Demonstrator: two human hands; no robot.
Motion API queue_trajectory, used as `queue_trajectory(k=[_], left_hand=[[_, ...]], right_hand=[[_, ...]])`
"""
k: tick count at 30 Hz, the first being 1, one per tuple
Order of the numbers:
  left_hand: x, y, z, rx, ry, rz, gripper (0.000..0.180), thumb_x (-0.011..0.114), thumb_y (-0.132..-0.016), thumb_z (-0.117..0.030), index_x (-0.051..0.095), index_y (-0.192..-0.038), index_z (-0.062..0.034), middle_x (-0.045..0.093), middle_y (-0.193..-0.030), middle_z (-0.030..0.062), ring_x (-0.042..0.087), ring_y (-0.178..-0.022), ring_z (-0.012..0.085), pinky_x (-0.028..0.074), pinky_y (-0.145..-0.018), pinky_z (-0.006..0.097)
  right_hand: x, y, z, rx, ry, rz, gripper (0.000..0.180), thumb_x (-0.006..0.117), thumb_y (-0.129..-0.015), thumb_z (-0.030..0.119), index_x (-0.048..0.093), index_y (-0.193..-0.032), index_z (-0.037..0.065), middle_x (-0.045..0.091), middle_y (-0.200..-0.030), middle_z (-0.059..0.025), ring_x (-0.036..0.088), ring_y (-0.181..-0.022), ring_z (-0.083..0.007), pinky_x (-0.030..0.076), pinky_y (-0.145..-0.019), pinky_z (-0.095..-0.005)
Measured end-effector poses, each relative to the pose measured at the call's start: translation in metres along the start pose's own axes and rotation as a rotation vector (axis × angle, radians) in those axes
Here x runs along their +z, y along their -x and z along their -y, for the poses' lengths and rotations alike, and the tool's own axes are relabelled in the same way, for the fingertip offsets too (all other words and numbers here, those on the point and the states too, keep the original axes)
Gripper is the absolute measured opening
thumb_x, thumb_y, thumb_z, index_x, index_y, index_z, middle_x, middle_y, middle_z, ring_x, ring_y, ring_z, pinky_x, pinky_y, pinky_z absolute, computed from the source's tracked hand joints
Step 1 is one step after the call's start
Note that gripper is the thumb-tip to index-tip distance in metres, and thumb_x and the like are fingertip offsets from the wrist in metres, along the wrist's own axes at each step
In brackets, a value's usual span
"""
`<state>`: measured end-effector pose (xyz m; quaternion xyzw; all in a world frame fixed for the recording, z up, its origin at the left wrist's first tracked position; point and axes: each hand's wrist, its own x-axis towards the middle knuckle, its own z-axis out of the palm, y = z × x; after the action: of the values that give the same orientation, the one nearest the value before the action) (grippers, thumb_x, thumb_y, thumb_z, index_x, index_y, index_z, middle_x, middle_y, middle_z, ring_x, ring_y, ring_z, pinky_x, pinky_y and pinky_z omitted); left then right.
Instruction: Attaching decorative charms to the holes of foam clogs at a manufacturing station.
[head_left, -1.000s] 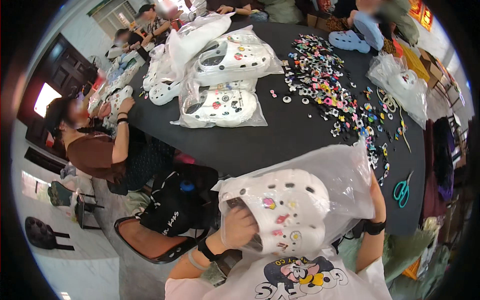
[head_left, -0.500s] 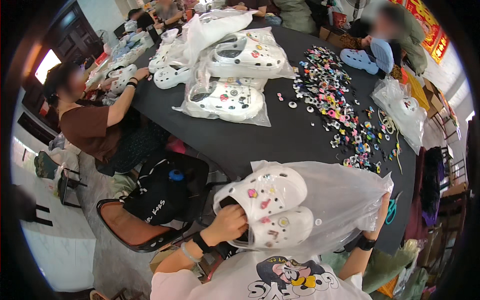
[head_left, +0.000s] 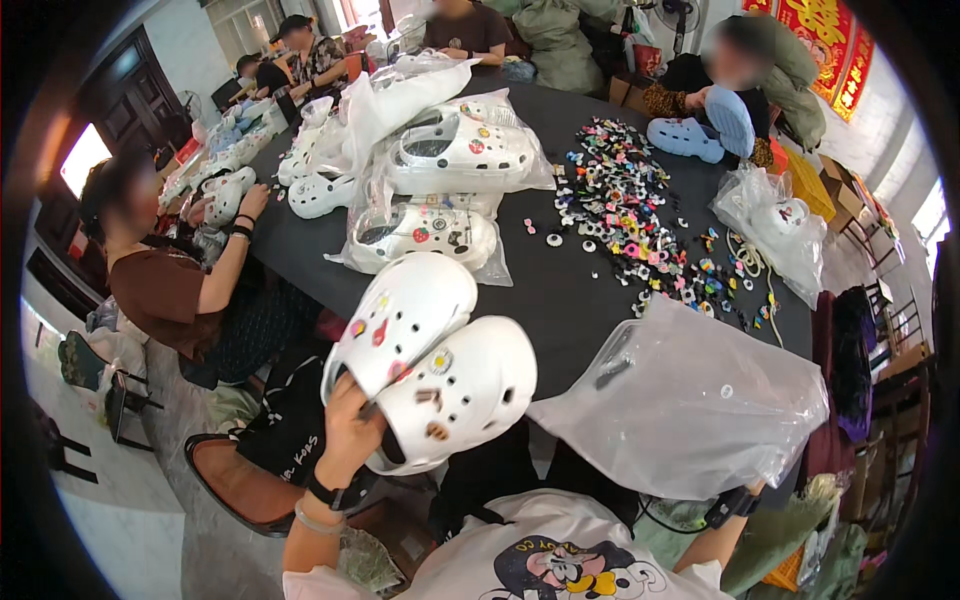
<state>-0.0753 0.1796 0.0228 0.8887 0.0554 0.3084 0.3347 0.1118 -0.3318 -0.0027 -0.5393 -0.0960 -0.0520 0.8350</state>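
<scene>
A pair of white clogs (head_left: 470, 390) with small coloured charms hangs in front of me, clear of any bag. My left hand (head_left: 352, 430) grips both by their heel openings, its fingers closed inside them. To the right, a clear plastic bag (head_left: 690, 400) is spread out, its open end toward the clogs and apart from them. My right hand (head_left: 752, 487) holds the bag from its far lower side; the film covers most of its fingers.
Bagged white clogs (head_left: 455, 150) are stacked on the black table (head_left: 540, 290). A heap of colourful shoe charms (head_left: 630, 200) lies right of them. At far right another person holds blue clogs (head_left: 685, 140); a person at left handles a white clog (head_left: 228, 195). A chair (head_left: 225, 480) stands left.
The clogs have come out of the plastic bag and moved left and up in my left hand. My right hand keeps the bag at the right, where it now covers the teal scissors' place.
</scene>
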Motion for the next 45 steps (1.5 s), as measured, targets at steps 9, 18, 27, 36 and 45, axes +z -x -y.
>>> queue_trajectory(k=[9, 18, 27, 36, 45], left_hand=[[0.101, -0.07, -0.028, 0.137, 0.004, 0.14, 0.023, 0.072, -0.072, 0.0, 0.066, -0.094, -0.0001, 0.061, -0.087, 0.0163, 0.059, -0.082, 0.0386, 0.048, -0.071, 0.045], [0.148, -0.102, -0.041, 0.124, -0.207, 0.389, 0.063, 0.079, -0.074, -0.023, 0.052, -0.124, 0.0031, 0.063, -0.104, 0.0201, 0.059, -0.098, 0.0381, 0.047, -0.086, 0.046], [0.037, -0.066, -0.098, 0.196, -0.006, 0.453, 0.083, 0.081, -0.07, -0.011, 0.043, -0.144, -0.0015, 0.052, -0.138, 0.0221, 0.047, -0.13, 0.0378, 0.036, -0.109, 0.045], [0.119, -0.013, -0.146, 0.196, 0.757, 0.85, 0.126, 0.084, -0.075, -0.041, -0.002, -0.155, 0.0018, 0.007, -0.161, 0.0274, 0.005, -0.151, 0.0394, 0.012, -0.12, 0.048], [0.201, 0.034, -0.123, -0.073, 1.169, 1.247, 0.063, 0.075, -0.084, -0.017, 0.049, -0.136, 0.0069, 0.055, -0.136, 0.0116, 0.047, -0.128, 0.0192, 0.036, -0.11, 0.031]], right_hand=[[-0.015, 0.004, 0.037, -0.177, 0.125, 0.071, 0.038, 0.052, -0.098, 0.029, 0.049, -0.126, 0.004, 0.061, -0.12, -0.0097, 0.061, -0.109, -0.022, 0.046, -0.098, -0.0404], [-0.024, 0.037, 0.059, -0.273, 0.27, 0.099, 0.032, 0.053, -0.095, 0.027, 0.052, -0.119, 0.005, 0.062, -0.115, -0.0092, 0.062, -0.106, -0.0218, 0.045, -0.097, -0.0415], [0.002, 0.056, 0.047, -0.299, 0.342, 0.219, 0.027, 0.055, -0.092, 0.026, 0.054, -0.112, 0.007, 0.064, -0.111, -0.0087, 0.063, -0.103, -0.0216, 0.044, -0.097, -0.0427], [0.044, 0.061, 0.044, -0.378, 0.43, 0.412, 0.022, 0.056, -0.09, 0.024, 0.057, -0.104, 0.008, 0.065, -0.106, -0.0082, 0.064, -0.1, -0.0214, 0.043, -0.096, -0.0439], [0.086, 0.051, 0.049, -0.499, 0.528, 0.635, 0.017, 0.058, -0.087, 0.022, 0.06, -0.097, 0.009, 0.066, -0.102, -0.0077, 0.065, -0.098, -0.0211, 0.042, -0.096, -0.045]])
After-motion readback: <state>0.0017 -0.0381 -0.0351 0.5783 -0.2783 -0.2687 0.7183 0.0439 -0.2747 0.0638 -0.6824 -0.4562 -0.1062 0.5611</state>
